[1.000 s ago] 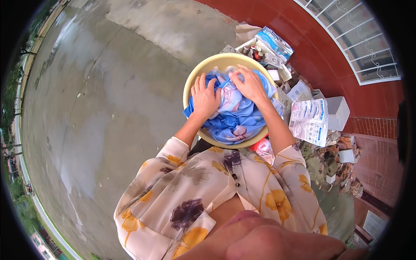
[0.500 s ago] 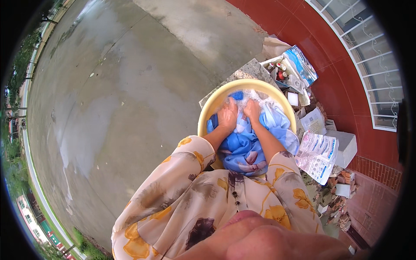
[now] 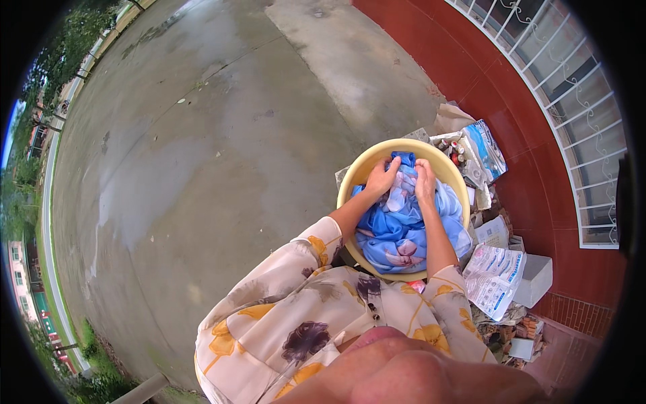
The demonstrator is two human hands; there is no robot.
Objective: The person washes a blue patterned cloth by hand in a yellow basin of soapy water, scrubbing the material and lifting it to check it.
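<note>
A yellow basin (image 3: 367,159) in front of me holds a bunched, wet-looking blue cloth (image 3: 397,232) with pale and pinkish floral patches. Both hands are at the far side of the basin, in the upper part of the cloth. My left hand (image 3: 382,179) is curled against the cloth's left side, its thumb toward the middle. Facing it, my right hand (image 3: 424,183) grips the right side. A bunch of the cloth rises between them. Part of the fabric drapes at the basin's right rim. Some fingertips are hidden in the folds.
Stone slabs show beside the basin. To its right lie an open box of small bottles (image 3: 459,153), a blue-and-white package (image 3: 486,149), a printed plastic bag (image 3: 494,279), a white block (image 3: 535,279) and brick rubble. Behind them stands a red wall (image 3: 518,128) with a barred window.
My hands have come up out of the suds with the cloth bunched between them. The basin sits farther right and lower in the view, which has shifted.
</note>
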